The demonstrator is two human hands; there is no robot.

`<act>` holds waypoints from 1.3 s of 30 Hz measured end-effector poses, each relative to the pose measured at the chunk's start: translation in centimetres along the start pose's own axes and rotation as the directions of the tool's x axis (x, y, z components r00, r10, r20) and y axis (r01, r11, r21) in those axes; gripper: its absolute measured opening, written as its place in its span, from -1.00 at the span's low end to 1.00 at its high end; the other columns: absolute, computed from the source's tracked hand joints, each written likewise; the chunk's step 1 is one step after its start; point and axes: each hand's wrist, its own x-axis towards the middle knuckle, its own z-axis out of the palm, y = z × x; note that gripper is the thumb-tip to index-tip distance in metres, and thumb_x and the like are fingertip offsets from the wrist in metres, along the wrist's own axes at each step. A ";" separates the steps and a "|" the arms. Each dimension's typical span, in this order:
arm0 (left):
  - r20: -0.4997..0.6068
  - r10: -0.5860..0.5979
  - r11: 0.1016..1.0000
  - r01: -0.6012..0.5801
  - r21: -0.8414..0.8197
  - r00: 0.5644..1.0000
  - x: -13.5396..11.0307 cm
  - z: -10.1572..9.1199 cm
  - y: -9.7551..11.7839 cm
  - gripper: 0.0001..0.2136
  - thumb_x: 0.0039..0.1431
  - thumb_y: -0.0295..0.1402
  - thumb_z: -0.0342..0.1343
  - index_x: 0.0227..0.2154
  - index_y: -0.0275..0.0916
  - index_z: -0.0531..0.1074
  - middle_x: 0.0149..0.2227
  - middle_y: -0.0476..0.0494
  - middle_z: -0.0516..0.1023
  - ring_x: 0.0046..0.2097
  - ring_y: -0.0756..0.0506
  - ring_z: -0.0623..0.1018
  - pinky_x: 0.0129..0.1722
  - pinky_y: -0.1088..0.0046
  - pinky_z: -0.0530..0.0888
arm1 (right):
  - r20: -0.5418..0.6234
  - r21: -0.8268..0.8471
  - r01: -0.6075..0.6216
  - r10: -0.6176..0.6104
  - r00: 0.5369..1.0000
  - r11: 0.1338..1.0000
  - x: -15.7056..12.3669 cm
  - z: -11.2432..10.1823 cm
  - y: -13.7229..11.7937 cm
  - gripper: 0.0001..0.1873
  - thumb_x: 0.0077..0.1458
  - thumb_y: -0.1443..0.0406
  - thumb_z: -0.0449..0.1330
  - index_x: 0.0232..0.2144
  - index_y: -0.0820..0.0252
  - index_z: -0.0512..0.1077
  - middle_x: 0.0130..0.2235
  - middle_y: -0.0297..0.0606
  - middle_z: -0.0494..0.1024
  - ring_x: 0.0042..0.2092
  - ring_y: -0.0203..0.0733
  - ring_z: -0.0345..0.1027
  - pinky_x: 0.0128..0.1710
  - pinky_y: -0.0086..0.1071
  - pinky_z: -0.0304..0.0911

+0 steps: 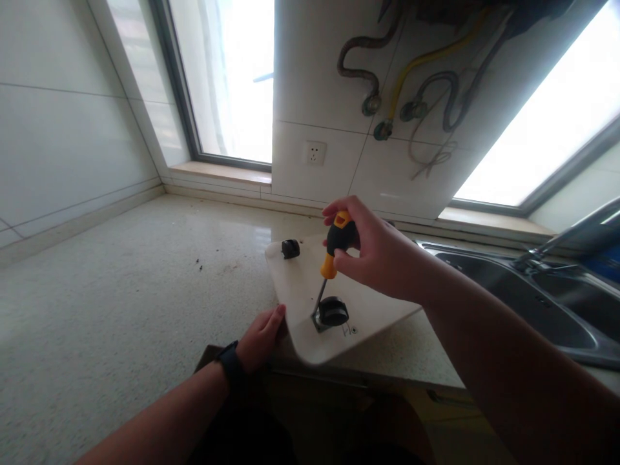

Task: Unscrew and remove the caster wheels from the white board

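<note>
My right hand (378, 255) grips the black and orange handle of a screwdriver (333, 255), held nearly upright. Its tip rests at the metal plate of a black caster wheel (331, 312) mounted on a white board (303, 290). My left hand (261, 336) lies on the board's near left edge, thumb on top and fingers hidden under it; a dark watch sits on that wrist. A second black caster wheel (290, 248) stands at the board's far left corner.
The board lies on a speckled stone counter (121, 310), overhanging its front edge. A steel sink (542, 297) with a tap (571, 236) is on the right. Tiled wall with a socket (314, 153), hoses (416, 77) and windows behind. Small dark bits (198, 263) lie on the counter.
</note>
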 end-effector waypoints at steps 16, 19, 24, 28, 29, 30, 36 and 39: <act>0.015 0.010 0.999 -0.010 -0.043 1.000 0.0 0.1 -0.2 -0.38 0.29 0.30 -0.18 -0.49 -0.21 0.28 -0.53 0.01 0.25 -0.49 -0.02 0.22 -0.50 0.43 0.17 | -0.021 0.059 0.048 -0.047 0.999 0.997 -0.3 0.7 -0.8 -0.52 0.12 0.32 0.28 0.08 0.09 0.28 -0.04 -0.20 0.46 -0.09 -0.12 0.41 -0.10 -0.18 0.35; 0.023 0.006 0.999 -0.006 -0.041 1.000 0.0 0.1 -0.2 -0.37 0.29 0.30 -0.18 -0.49 -0.21 0.29 -0.54 0.02 0.25 -0.49 -0.02 0.21 -0.50 0.43 0.16 | -0.070 -0.001 0.047 -0.047 0.996 0.999 -0.3 0.9 -1.4 -0.56 0.10 0.11 0.38 -0.10 0.10 0.30 -0.13 -0.24 0.44 -0.18 -0.14 0.37 -0.21 -0.22 0.32; 0.000 -0.002 0.999 0.002 -0.035 1.000 0.0 0.1 -0.3 -0.37 0.28 0.31 -0.17 -0.52 -0.20 0.28 -0.56 0.02 0.24 -0.50 -0.02 0.20 -0.50 0.43 0.16 | -0.107 0.092 0.004 0.006 0.994 0.996 -0.2 1.1 -1.2 -0.46 0.03 0.19 0.43 -0.04 0.07 0.25 -0.24 -0.33 0.47 -0.29 -0.20 0.38 -0.28 -0.25 0.33; -0.014 0.006 0.999 -0.007 -0.032 1.000 -0.1 0.1 0.0 -0.37 0.28 0.30 -0.14 -0.52 -0.21 0.32 -0.55 -0.03 0.31 -0.48 -0.05 0.28 -0.48 0.42 0.23 | -0.089 0.170 0.065 -0.050 0.995 0.983 -0.4 1.3 -0.1 -0.47 0.12 0.37 0.24 0.10 0.03 0.20 -0.02 -0.21 0.49 -0.12 -0.14 0.46 -0.12 -0.17 0.40; -0.014 0.008 1.000 -0.008 -0.029 1.000 -0.2 0.1 0.1 -0.37 0.28 0.30 -0.14 -0.51 -0.21 0.34 -0.55 -0.04 0.33 -0.47 -0.07 0.31 -0.47 0.41 0.26 | -0.080 0.173 0.071 -0.058 0.995 0.982 -0.5 1.4 0.0 -0.49 0.14 0.39 0.20 0.11 0.02 0.19 0.01 -0.20 0.48 -0.11 -0.14 0.46 -0.10 -0.16 0.40; -0.016 0.010 1.000 -0.010 -0.028 1.000 -0.2 0.1 0.3 -0.37 0.28 0.29 -0.13 -0.50 -0.22 0.35 -0.55 -0.06 0.35 -0.46 -0.08 0.33 -0.46 0.40 0.28 | -0.069 0.167 0.070 -0.059 0.996 0.983 -0.5 1.4 0.1 -0.51 0.16 0.37 0.18 0.11 0.01 0.19 0.03 -0.19 0.47 -0.12 -0.15 0.46 -0.11 -0.16 0.41; -0.021 -0.001 1.000 0.000 -0.018 1.000 -0.3 0.2 0.6 -0.36 0.27 0.31 -0.14 -0.51 -0.22 0.35 -0.56 -0.04 0.33 -0.49 -0.07 0.30 -0.49 0.41 0.25 | -0.080 0.039 0.009 -0.006 0.997 0.999 -0.6 1.3 -0.4 -0.48 0.14 0.22 0.36 0.08 0.00 0.28 -0.06 -0.21 0.46 -0.27 -0.22 0.40 -0.29 -0.26 0.39; -0.023 0.014 1.000 -0.015 -0.018 1.000 -0.3 0.2 0.6 -0.36 0.26 0.31 -0.14 -0.50 -0.21 0.35 -0.56 -0.04 0.32 -0.48 -0.07 0.29 -0.49 0.41 0.24 | -0.101 0.084 0.007 0.002 0.995 0.996 -0.6 1.3 -0.2 -0.36 0.12 0.31 0.33 0.18 -0.01 0.20 -0.12 -0.25 0.50 -0.28 -0.20 0.44 -0.29 -0.25 0.43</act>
